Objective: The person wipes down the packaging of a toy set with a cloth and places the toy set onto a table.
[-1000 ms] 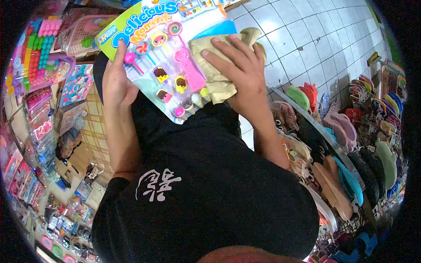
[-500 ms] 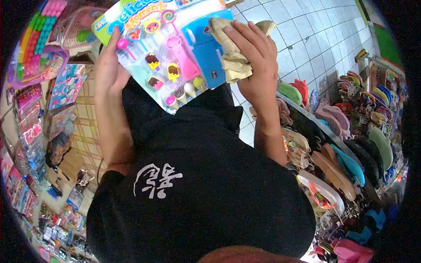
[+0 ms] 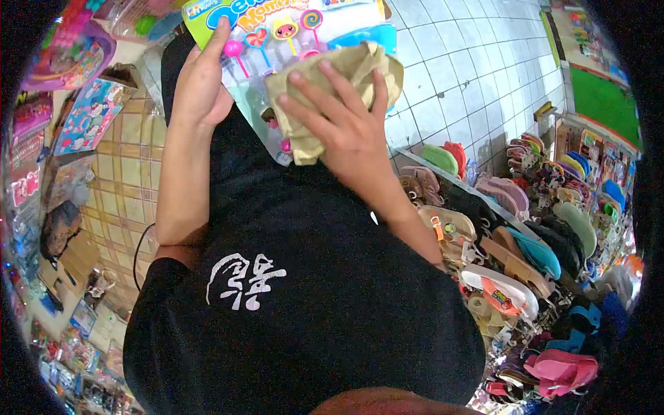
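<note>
My left hand [image 3: 200, 90] grips the left edge of a toy blister pack [image 3: 285, 45], thumb on its front. Toy lollipops show near the top of the card, and a blue plastic piece [image 3: 373, 34] sits at its right side. My right hand [image 3: 349, 131] lies over a beige cloth [image 3: 308, 144], fingers spread, holding it against the front of the pack. The cloth hides most of the lower toys; a pink one peeks out beside it near the bottom corner. The pack is tilted above my lap.
Rows of sandals and slippers [image 3: 501, 294] hang on racks at the right. Packaged goods [image 3: 90, 124] and a purple basket [image 3: 104, 55] stand at the left. White floor tiles [image 3: 443, 69] lie ahead, and a plaid-patterned surface [image 3: 124, 166] is at my left.
My right hand and the cloth have moved left and down across the pack, from its right side onto the toys. The view has shifted slightly; my left hand keeps its hold.
</note>
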Action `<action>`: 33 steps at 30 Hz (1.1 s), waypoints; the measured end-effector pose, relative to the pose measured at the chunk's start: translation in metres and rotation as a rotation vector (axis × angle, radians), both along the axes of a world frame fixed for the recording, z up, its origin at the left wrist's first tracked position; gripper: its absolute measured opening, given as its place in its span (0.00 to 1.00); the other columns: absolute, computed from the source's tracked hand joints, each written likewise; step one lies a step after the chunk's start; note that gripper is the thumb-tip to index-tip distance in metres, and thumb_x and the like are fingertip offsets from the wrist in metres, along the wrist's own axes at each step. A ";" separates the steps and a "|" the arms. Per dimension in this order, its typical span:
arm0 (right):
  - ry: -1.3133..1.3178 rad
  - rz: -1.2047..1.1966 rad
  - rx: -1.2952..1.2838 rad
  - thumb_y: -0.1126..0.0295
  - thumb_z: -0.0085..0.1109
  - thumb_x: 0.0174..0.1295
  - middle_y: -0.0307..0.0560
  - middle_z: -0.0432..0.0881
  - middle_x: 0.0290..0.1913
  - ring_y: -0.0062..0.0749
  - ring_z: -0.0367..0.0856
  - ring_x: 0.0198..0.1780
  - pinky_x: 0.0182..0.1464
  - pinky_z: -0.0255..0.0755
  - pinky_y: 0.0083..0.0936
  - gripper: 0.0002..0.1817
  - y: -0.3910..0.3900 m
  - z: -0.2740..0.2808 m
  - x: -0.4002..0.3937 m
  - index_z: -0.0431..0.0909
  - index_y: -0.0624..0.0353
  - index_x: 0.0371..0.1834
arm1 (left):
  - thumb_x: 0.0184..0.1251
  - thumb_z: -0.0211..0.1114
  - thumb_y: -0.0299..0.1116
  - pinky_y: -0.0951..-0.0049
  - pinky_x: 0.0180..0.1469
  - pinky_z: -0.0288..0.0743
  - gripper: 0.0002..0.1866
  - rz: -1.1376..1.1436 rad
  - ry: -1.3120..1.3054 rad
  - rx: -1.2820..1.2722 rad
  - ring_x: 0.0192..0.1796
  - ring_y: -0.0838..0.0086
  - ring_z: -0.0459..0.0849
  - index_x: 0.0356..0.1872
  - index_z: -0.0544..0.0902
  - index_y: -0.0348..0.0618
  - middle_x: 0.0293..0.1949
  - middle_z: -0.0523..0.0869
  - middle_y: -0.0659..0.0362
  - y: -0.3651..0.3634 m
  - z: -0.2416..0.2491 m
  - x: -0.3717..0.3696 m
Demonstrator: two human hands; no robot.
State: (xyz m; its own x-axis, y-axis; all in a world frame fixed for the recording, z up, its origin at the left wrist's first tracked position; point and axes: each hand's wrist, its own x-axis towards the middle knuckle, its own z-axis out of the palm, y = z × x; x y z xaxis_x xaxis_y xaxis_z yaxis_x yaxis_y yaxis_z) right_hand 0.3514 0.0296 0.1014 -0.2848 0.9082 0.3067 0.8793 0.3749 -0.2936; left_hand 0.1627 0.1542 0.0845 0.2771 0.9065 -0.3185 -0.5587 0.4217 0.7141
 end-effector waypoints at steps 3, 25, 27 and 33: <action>-0.027 0.060 -0.168 0.75 0.61 0.57 0.31 0.80 0.67 0.34 0.71 0.74 0.76 0.43 0.61 0.28 -0.018 0.008 -0.003 0.84 0.34 0.61 | 0.81 0.57 0.42 0.58 0.66 0.77 0.23 0.048 0.010 -0.004 0.61 0.64 0.84 0.65 0.74 0.35 0.61 0.83 0.51 -0.006 -0.006 -0.015; -0.039 0.397 -0.193 0.70 0.56 0.62 0.35 0.78 0.68 0.31 0.69 0.75 0.79 0.43 0.58 0.20 -0.005 0.011 -0.055 0.85 0.41 0.56 | 0.81 0.57 0.41 0.61 0.65 0.78 0.23 0.051 0.117 0.036 0.60 0.66 0.84 0.65 0.74 0.34 0.61 0.83 0.51 -0.004 0.005 -0.062; -0.034 0.436 -0.245 0.70 0.56 0.62 0.36 0.80 0.66 0.31 0.71 0.74 0.77 0.48 0.55 0.19 -0.011 0.011 -0.050 0.85 0.42 0.55 | 0.81 0.57 0.41 0.61 0.65 0.79 0.22 0.061 0.093 0.034 0.61 0.66 0.84 0.65 0.74 0.33 0.61 0.83 0.51 -0.002 -0.003 -0.067; 0.203 0.502 -0.260 0.71 0.62 0.59 0.36 0.83 0.63 0.35 0.77 0.69 0.69 0.57 0.50 0.21 0.011 0.069 -0.034 0.86 0.37 0.56 | 0.82 0.56 0.41 0.61 0.65 0.79 0.22 0.051 0.079 0.042 0.61 0.66 0.84 0.65 0.74 0.34 0.61 0.83 0.51 -0.007 0.004 -0.066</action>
State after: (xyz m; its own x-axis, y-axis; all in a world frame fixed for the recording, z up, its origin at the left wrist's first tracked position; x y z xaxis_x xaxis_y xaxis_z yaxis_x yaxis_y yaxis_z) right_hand 0.3171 0.0406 0.1702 -0.6575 0.7302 0.1857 0.5297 0.6232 -0.5753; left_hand 0.0971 0.1468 0.0884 0.2061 0.9317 -0.2990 -0.5195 0.3631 0.7734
